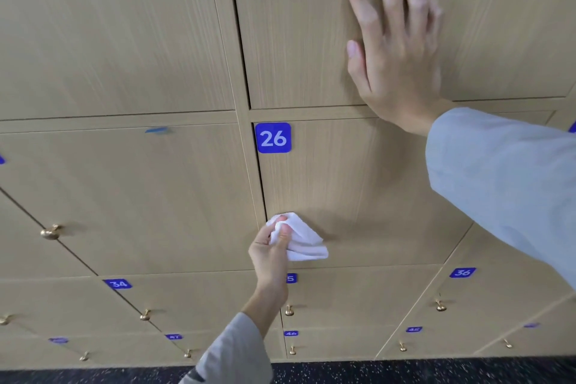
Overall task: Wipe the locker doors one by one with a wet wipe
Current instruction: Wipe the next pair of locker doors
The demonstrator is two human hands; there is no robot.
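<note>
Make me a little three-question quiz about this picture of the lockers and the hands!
1. True or false: the left hand holds the white wipe against the door with the blue 26 tag.
2. Where is the right hand?
A. gripping a gold knob
B. flat on the door above door 26
C. holding a second wipe
3. Fill in: the wipe is near the lower ____ corner of door 26.

Key
1. True
2. B: its fingers are straight, resting on that upper door.
3. left
</note>
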